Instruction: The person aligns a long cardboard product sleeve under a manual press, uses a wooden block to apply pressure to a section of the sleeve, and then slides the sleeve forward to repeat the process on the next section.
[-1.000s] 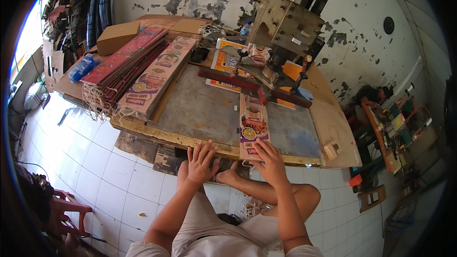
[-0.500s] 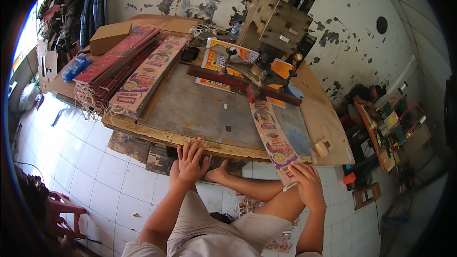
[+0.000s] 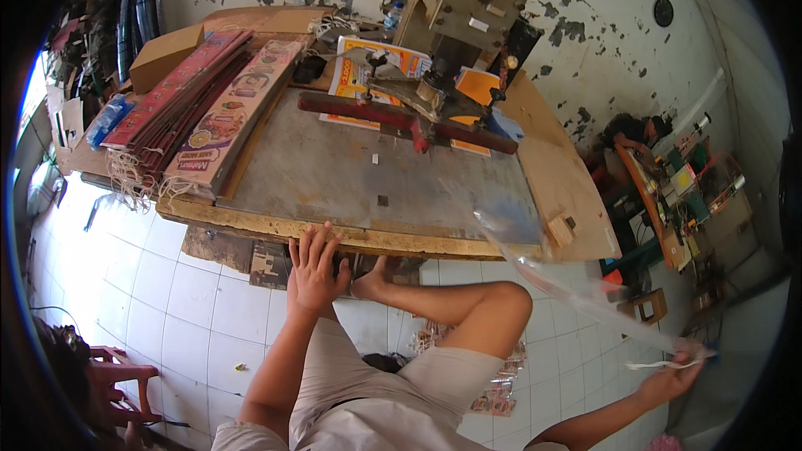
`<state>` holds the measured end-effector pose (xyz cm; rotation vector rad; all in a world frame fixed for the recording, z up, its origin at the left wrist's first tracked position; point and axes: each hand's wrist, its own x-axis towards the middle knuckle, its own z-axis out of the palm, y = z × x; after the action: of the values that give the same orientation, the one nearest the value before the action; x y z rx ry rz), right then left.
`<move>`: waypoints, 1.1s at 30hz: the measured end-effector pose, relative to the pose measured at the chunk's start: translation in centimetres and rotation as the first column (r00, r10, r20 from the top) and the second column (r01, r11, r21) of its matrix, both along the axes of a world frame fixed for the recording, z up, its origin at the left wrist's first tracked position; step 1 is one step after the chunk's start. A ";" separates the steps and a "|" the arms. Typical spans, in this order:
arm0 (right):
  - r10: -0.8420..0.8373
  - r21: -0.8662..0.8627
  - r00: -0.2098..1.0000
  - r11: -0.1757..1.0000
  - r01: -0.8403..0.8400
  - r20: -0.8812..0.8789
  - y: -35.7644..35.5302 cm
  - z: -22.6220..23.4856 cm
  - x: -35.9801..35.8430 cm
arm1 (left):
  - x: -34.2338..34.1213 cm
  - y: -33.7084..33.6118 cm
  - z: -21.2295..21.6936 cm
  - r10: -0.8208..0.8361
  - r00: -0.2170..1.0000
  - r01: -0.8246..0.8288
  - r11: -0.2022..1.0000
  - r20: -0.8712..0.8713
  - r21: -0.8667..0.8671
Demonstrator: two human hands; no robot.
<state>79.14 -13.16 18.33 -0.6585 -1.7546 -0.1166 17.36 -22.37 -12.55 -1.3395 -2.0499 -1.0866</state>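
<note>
At the lower right, my right hand (image 3: 672, 380) is closed on one end of a long strip (image 3: 576, 296). Motion smears the strip, which looks pale and see-through and trails back over the table's front edge. A white string (image 3: 656, 364) dangles at the held end. My left hand (image 3: 316, 271) rests with spread fingers against the table's worn wooden front edge (image 3: 368, 240), holding nothing. Beyond it, on the grey metal plate (image 3: 334, 175), stands a press (image 3: 455, 25) with a red crossbar (image 3: 351, 106).
Left on the table lie a stack of pink printed strips (image 3: 217, 129), a red stack (image 3: 159, 108), a brown carton (image 3: 163, 58) and a blue plastic bundle (image 3: 109, 121). A small wooden block (image 3: 564, 230) sits at the right. Another person (image 3: 635, 129) bends over a bench (image 3: 647, 200).
My right hand has swung outward to the right, pulling the printed strip out from under the press. My left hand stays at the table edge. The view has shifted slightly.
</note>
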 end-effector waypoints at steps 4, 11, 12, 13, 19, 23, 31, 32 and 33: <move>-0.310 0.014 0.927 0.947 0.320 -0.212 -3.2 3.6 10.9 | 1.2 1.6 0.0 -0.019 1.000 0.019 1.000 0.012 -0.014; -0.589 -0.225 0.798 0.801 0.555 -0.130 -2.3 2.4 16.4 | -0.2 1.9 -1.8 0.072 0.994 -0.062 0.992 -0.088 0.111; -0.632 -0.280 0.774 0.749 0.600 -0.031 -1.5 0.1 15.8 | -0.1 1.8 -1.8 0.077 0.992 -0.066 0.992 -0.099 0.112; -0.663 -0.324 0.745 0.691 0.646 0.072 -0.9 -2.2 15.4 | -0.3 1.7 -1.6 0.070 0.991 -0.057 0.992 -0.115 0.114; -0.450 -0.609 0.741 0.426 0.669 0.499 5.4 -37.1 9.4 | -0.2 2.0 -1.5 0.052 0.991 -0.036 0.991 -0.124 0.130; 0.287 -0.817 0.788 0.393 0.422 0.545 0.0 -58.2 -2.0 | -0.6 1.1 -0.8 0.043 0.987 -0.035 0.998 -0.152 0.054; 0.257 -0.881 0.858 0.299 0.367 0.445 2.1 -55.4 -13.1 | -0.1 0.0 1.6 0.052 0.985 -0.058 0.998 -0.162 -0.033; 0.179 -0.829 0.861 0.419 0.371 0.476 3.9 -54.0 -12.8 | 0.3 -0.2 2.7 0.057 0.984 -0.066 0.997 -0.167 -0.045; 0.108 -0.764 0.866 0.532 0.365 0.488 5.5 -52.1 -13.2 | 0.2 -0.7 3.3 0.035 0.987 -0.044 0.997 -0.156 -0.056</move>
<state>65.95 -7.68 -33.76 -1.6044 -2.2199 0.5763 17.53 -23.04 -9.21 -1.3617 -1.9994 -0.8819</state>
